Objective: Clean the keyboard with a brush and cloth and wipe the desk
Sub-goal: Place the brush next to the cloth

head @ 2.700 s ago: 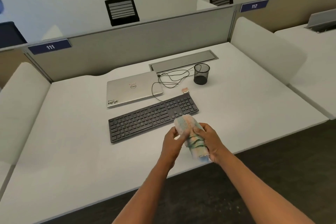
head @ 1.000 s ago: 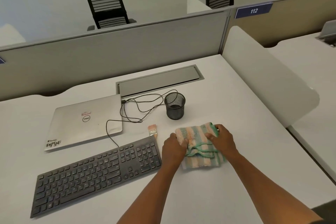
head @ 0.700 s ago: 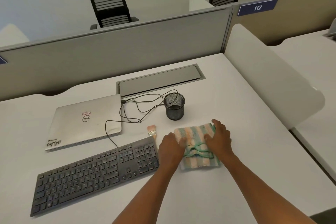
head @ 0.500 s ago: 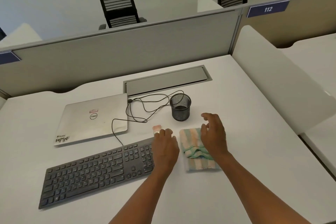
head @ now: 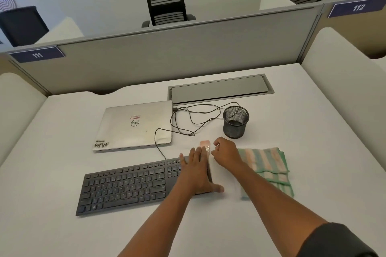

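A dark keyboard [head: 133, 183] lies on the white desk [head: 208, 231]. My left hand [head: 198, 171] rests flat on the keyboard's right end with its fingers straight. A small brush [head: 205, 144] with pale bristles lies just beyond that end, its handle hidden between my hands. My right hand [head: 225, 153] hovers right beside the brush, its fingers loosely curled, and no grip on the brush shows. The striped cloth [head: 267, 167] lies crumpled on the desk to the right, partly under my right forearm, and neither hand holds it.
A closed silver laptop [head: 135, 125] sits behind the keyboard, with a black cable [head: 188, 123] looping beside it. A black mesh cup [head: 235, 125] stands behind the brush. A grey cable hatch [head: 219, 87] and grey partition [head: 177, 52] line the back; white side dividers [head: 342, 81] flank the desk.
Both hands let go of the cloth and left it on the desk. My left hand moved onto the keyboard's right end and my right hand moved left to the brush.
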`<state>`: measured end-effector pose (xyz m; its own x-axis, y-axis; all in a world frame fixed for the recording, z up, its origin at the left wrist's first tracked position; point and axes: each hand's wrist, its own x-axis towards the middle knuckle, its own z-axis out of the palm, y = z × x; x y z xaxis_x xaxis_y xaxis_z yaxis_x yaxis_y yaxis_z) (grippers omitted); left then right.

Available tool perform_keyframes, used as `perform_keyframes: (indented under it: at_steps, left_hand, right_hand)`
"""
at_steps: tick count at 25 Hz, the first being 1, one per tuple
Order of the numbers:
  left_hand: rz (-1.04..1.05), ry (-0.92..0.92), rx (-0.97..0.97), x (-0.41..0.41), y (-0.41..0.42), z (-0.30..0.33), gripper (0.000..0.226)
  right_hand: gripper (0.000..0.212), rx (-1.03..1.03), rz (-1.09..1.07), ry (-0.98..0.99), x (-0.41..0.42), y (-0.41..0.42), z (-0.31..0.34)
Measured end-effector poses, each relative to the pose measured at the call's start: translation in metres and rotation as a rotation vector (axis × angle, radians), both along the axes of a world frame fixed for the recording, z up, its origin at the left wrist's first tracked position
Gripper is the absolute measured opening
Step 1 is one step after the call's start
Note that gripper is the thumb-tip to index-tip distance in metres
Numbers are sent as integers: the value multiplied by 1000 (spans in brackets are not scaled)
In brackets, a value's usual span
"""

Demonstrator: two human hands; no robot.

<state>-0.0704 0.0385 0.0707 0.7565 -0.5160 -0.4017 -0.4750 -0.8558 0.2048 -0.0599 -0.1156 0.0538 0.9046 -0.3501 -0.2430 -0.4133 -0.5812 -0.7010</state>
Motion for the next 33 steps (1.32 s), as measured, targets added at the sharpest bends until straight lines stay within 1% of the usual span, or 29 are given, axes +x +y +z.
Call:
perform_keyframes:
  at_steps: [4,7,9,12,15,18,20,24,27,29,31,32,33]
  left_hand:
    - [-49,25,-5,4,10,-1,149]
    - [-98,23,22,6,17,0,150]
    - [-134,8,47,5,21,-1,150]
    - [-175,-55,65,5,27,-2,150]
    - [-190,-110,22,5,29,-3,144]
    - [-204,-137,-21,4,32,-6,141]
    - [-207,-139,-33,4,32,-6,140]
    - [-210,-144,-30,5,33,-4,140]
    - [-210,-147,-31,5,32,-3,140]
    - [-204,-145,-43,4,32,-3,140]
    - [-203,-143,-47,5,33,-3,140]
    - [-203,-144,-45,5,33,-3,140]
    - [-202,-147,-41,6,33,-3,141]
  right_hand:
    - [48,-46,65,16,14,7,-2]
    - [62,-144,266,66,25,8,-3]
    - [65,-225,386,105,31,5,-3]
    - [57,-249,410,106,37,4,-3]
    - [42,-245,351,108,42,5,-1]
    - [21,-218,308,120,44,4,6]
    - [13,-224,289,114,44,2,8]
    - [11,-149,220,177,44,-4,6]
    - [13,-204,281,291,48,-12,6]
    - [15,-266,332,333,48,-17,11]
    - [11,-310,338,306,45,-18,13]
    - [8,-287,327,264,40,-17,14]
    - [12,-256,320,210,35,-15,13]
